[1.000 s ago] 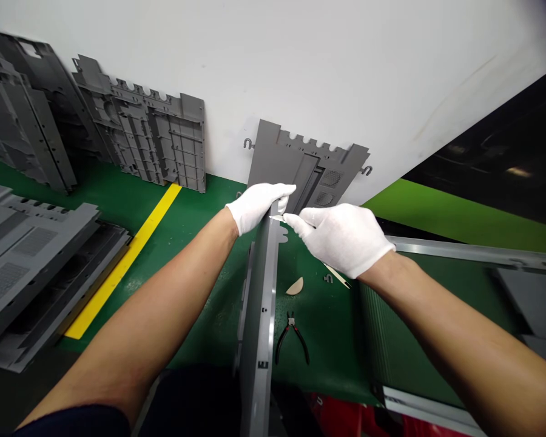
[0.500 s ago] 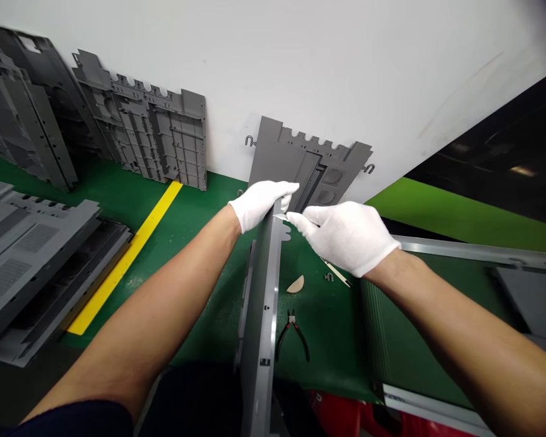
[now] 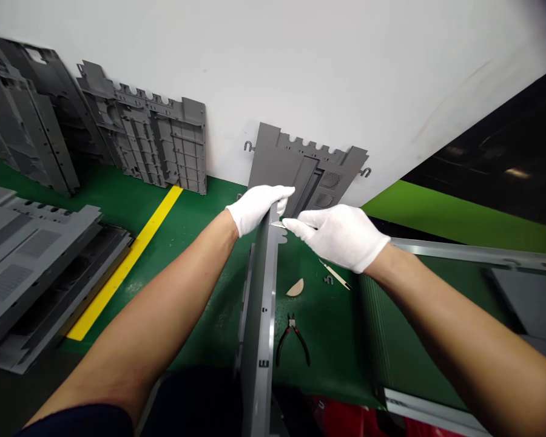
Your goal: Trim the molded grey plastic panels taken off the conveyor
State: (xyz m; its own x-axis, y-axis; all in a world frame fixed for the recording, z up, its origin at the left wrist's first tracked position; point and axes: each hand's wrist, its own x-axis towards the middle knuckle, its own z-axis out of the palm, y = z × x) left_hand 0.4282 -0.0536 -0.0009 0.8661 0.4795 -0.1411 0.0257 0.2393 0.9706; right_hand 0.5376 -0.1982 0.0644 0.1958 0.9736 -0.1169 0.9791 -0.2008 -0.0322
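Panel [image 3: 260, 315], grey plastic, gripped at top edge by gloved left hand [image 3: 256, 207]; gloved right hand [image 3: 339, 237] pinching craft knife [image 3: 277, 224] at edge; edge marking [image 3: 264, 363] too small to read.

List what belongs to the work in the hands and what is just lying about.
In use:
left hand, gripping the edge of a grey plastic panel
right hand, holding a small knife at that edge

Lying about:
black-handled pliers
beige crescent piece
small grey hook
stacked grey panels
grey panels against the wall
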